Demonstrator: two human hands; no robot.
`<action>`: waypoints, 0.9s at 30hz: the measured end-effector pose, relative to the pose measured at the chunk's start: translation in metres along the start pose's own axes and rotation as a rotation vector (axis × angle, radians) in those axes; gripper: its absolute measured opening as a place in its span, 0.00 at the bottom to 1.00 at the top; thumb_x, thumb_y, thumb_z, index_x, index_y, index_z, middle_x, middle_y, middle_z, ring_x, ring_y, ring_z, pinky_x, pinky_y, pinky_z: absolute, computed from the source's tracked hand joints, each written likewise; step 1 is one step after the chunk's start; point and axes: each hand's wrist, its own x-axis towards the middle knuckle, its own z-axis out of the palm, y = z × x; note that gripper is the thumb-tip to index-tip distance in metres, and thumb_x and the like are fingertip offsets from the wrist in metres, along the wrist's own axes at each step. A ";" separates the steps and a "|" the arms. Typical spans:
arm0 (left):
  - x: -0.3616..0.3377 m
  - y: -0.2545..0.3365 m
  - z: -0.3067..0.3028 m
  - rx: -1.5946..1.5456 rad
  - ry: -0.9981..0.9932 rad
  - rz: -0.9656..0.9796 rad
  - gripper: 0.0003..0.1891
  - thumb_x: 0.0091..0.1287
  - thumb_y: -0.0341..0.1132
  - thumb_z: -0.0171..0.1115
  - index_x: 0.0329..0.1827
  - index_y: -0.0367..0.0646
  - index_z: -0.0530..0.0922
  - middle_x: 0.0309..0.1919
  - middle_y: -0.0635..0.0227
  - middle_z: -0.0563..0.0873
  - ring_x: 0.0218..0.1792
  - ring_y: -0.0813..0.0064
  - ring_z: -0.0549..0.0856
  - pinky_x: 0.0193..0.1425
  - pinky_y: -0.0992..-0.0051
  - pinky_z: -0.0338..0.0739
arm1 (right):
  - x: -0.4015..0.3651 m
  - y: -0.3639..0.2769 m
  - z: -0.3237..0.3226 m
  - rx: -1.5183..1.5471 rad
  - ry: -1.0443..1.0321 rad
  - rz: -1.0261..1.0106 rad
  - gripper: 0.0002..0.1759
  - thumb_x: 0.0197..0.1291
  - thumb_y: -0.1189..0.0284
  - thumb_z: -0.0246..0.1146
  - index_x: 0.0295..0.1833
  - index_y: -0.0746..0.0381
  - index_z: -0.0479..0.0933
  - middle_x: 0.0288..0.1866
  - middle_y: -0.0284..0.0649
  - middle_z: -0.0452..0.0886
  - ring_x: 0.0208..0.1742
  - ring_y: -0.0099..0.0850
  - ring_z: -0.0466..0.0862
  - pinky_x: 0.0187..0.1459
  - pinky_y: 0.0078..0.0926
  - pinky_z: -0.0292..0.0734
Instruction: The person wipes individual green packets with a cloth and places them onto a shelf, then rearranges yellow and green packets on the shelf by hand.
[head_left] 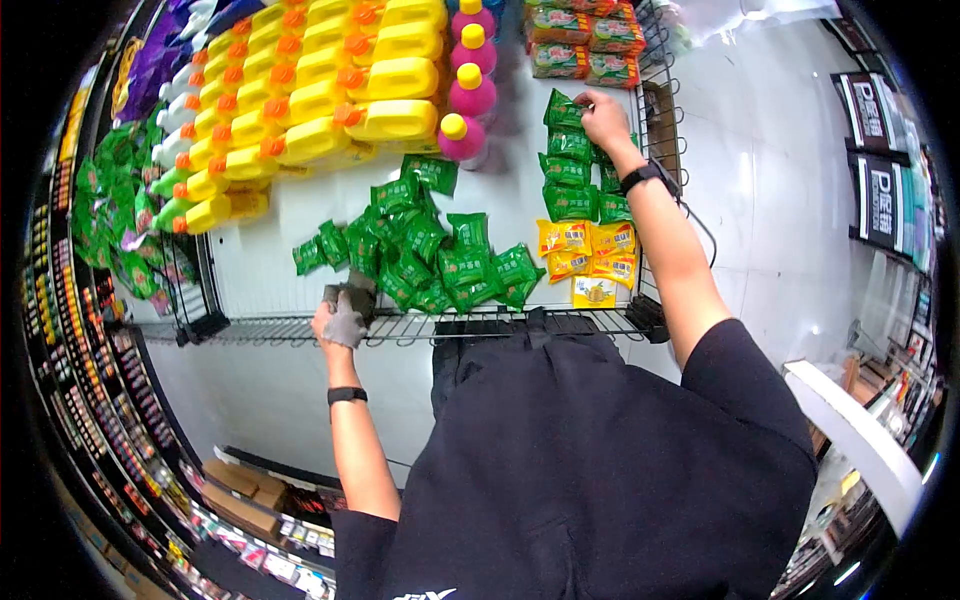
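Note:
My right hand [605, 120] reaches to the far end of a column of green wrapped soap bars [569, 146]. Its fingers are closed at the edge of the farthest green soap bar [564, 108]. At the shelf's front edge, my left hand [343, 322] is closed around a grey cloth [358, 292]. Just beyond it lies a loose heap of green soap bars [420, 240], tumbled at various angles. Several yellow wrapped soap bars [588, 240] lie at the near end of the green column, with a small yellow and white card [594, 292] in front.
Yellow bottles with orange caps [320, 139] fill the shelf's back left. Pink bottles with yellow caps [470, 92] stand beside them. Stacked soap packs [585, 50] sit at the back right. A wire rail [400, 327] runs along the front edge, near my body.

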 end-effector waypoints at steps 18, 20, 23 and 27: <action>0.002 0.001 0.000 0.043 -0.097 -0.057 0.20 0.64 0.52 0.65 0.39 0.40 0.84 0.28 0.48 0.86 0.29 0.45 0.83 0.35 0.59 0.77 | -0.151 -0.178 0.128 -0.015 -0.295 -0.575 0.33 0.55 0.72 0.60 0.70 0.63 0.69 0.70 0.51 0.71 0.49 0.47 0.85 0.44 0.43 0.84; 0.001 0.007 -0.005 -0.088 -0.097 -0.100 0.21 0.65 0.52 0.64 0.39 0.40 0.84 0.29 0.48 0.86 0.29 0.46 0.83 0.35 0.59 0.78 | -0.136 -0.187 0.149 -0.059 -0.338 -0.429 0.41 0.56 0.71 0.60 0.77 0.62 0.59 0.78 0.54 0.62 0.46 0.48 0.87 0.42 0.43 0.84; 0.002 -0.003 -0.001 -0.043 -0.063 -0.106 0.20 0.67 0.52 0.62 0.43 0.43 0.83 0.30 0.48 0.86 0.31 0.44 0.83 0.36 0.58 0.77 | -0.132 -0.176 0.177 -0.101 -0.248 -0.430 0.32 0.58 0.72 0.59 0.70 0.63 0.66 0.78 0.58 0.62 0.45 0.47 0.88 0.38 0.42 0.84; 0.010 -0.019 0.011 -0.130 -0.085 -0.153 0.23 0.67 0.53 0.62 0.36 0.36 0.82 0.29 0.45 0.85 0.30 0.43 0.83 0.36 0.55 0.77 | -0.129 -0.176 0.155 -0.179 -0.319 -0.425 0.19 0.59 0.74 0.58 0.57 0.63 0.71 0.72 0.59 0.68 0.42 0.47 0.88 0.35 0.44 0.84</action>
